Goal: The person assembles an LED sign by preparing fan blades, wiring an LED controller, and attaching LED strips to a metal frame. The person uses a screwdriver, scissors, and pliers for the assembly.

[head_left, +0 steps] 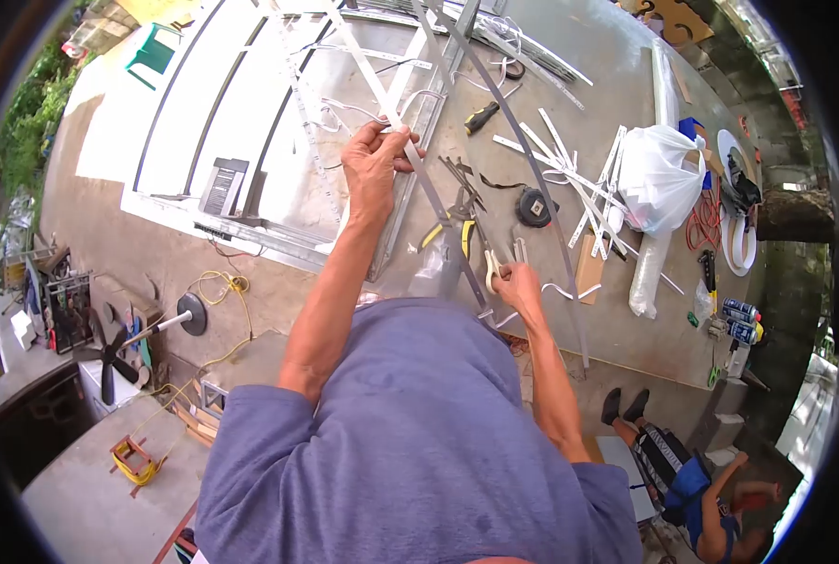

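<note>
My left hand [372, 167] is closed on a long, narrow grey-white strip [426, 183], pinching it between thumb and fingers. The strip slants from the top of the view down to the front of my shirt. Close to its lower end, my right hand [519, 285] is closed around scissors with a cream handle [492, 273]; the fingers partly hide them. Pliers with yellow-and-black handles [468, 235] lie between my hands. A black tape measure [534, 208] sits beyond my right hand, and a yellow-and-black screwdriver [481, 117] lies farther off.
A metal frame [410, 179] with white panels spreads across the left of the table. Cut white strips [570, 169], a white plastic bag [662, 179] and spray cans [742, 321] lie right. Another long strip [541, 179] crosses the table. A fan [109, 352] stands left; another person [687, 479] is at lower right.
</note>
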`<state>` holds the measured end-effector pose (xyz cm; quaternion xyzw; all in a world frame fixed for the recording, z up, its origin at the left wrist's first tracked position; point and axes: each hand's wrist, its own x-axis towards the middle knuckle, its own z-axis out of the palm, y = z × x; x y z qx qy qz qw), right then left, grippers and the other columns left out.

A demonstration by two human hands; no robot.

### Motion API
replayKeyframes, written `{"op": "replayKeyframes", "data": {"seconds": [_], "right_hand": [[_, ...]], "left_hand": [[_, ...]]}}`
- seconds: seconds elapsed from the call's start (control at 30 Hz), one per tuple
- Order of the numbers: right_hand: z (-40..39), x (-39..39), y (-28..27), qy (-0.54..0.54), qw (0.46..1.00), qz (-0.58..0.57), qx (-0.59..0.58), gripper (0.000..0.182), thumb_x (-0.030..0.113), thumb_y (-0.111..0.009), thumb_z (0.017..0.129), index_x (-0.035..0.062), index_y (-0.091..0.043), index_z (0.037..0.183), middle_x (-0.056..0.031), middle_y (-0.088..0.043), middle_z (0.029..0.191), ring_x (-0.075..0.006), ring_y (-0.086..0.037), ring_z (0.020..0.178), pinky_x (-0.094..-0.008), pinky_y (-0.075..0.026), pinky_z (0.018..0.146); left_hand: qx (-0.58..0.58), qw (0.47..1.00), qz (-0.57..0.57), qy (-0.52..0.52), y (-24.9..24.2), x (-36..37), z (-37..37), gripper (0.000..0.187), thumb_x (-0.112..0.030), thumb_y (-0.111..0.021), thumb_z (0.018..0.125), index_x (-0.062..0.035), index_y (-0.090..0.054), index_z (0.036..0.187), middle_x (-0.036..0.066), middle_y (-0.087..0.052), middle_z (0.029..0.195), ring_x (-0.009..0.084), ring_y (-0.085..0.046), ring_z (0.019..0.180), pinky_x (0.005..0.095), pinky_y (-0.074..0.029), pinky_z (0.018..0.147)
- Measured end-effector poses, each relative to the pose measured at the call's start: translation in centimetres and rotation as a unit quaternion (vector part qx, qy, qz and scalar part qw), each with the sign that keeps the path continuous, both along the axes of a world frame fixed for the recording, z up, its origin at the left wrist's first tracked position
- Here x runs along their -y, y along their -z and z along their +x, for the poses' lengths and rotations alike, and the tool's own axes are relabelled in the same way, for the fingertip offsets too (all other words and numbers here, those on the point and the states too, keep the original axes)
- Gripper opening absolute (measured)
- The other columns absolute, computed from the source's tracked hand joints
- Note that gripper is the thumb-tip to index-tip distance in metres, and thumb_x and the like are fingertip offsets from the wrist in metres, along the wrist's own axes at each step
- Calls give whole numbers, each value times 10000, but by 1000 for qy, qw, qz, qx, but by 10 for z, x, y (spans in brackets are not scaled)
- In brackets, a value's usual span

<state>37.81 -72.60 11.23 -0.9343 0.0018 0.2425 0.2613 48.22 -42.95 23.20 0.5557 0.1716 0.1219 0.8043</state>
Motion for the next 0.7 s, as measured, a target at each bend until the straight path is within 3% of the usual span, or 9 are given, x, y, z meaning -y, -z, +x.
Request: {"op": "replayKeyframes", "data": {"seconds": [0.07, 0.1, 0.2, 0.23, 0.3, 0.5, 0.6, 0.7], "right_hand": [[-3, 29, 4, 9, 993, 101, -61, 143, 53, -652, 724, -59, -691, 803, -159, -685, 675, -267, -679, 616, -367, -480, 517], [1, 43, -8, 18, 972, 155, -178, 187, 62, -669, 759, -44, -685, 912, -107, -699, 733, -157, -664, 625, -289, -455, 478], [12, 58, -79, 110, 876, 284, -374, 310, 103, -686, 811, -40, -644, 1083, -108, -715, 855, -172, -677, 733, -314, -525, 623], [14, 60, -84, 97, 863, 331, -370, 322, 112, -682, 841, -35, -618, 1119, -93, -704, 880, -160, -668, 755, -294, -522, 633], [16, 65, -90, 73, 828, 421, -363, 349, 131, -676, 900, -24, -565, 1193, -64, -683, 930, -134, -649, 798, -255, -517, 652], [60, -12, -122, 48, 774, 594, -213, 513, 419, -698, 889, -14, -569, 1131, -44, -633, 870, -109, -632, 796, -204, -480, 616], [100, -41, -119, -14, 796, 544, -265, 596, 517, -669, 881, -21, -572, 1119, -50, -633, 863, -101, -631, 753, -200, -472, 565], [125, -67, -116, -34, 785, 547, -287, 584, 510, -654, 895, -29, -573, 1104, -50, -630, 850, -87, -626, 714, -188, -456, 514]], "left_hand": [[3, 1000, -3, -10, 2, 2, -2, 339, -110, -684, 907, 94, -558, 1146, 146, -711, 846, 177, -702, 654, 215, -497, 499], [3, 1000, 2, -20, 1, 3, -2, 336, -108, -689, 901, 98, -563, 1136, 144, -707, 834, 172, -695, 641, 215, -497, 498], [0, 1000, -4, -21, 7, 1, -2, 332, -103, -688, 899, 103, -566, 1130, 144, -703, 825, 167, -688, 628, 215, -492, 496], [-6, 1000, 5, -29, 5, 2, -2, 213, -81, -664, 899, 70, -609, 1039, 165, -705, 846, 187, -701, 633, 212, -523, 512], [-9, 999, 8, -36, 4, 3, -2, 209, -78, -662, 899, 70, -607, 1037, 164, -703, 841, 186, -701, 633, 213, -520, 508], [-21, 998, -14, -54, 0, 5, -3, 199, -67, -658, 896, 66, -604, 1036, 166, -698, 826, 176, -693, 618, 204, -504, 510], [-27, 998, -14, -52, 0, 4, -1, 244, -77, -672, 890, 72, -593, 1066, 157, -698, 809, 174, -689, 611, 206, -494, 506], [-35, 998, -12, -55, 1, 3, -3, 293, -91, -687, 883, 75, -583, 1102, 145, -698, 794, 171, -686, 607, 210, -488, 502]]}}
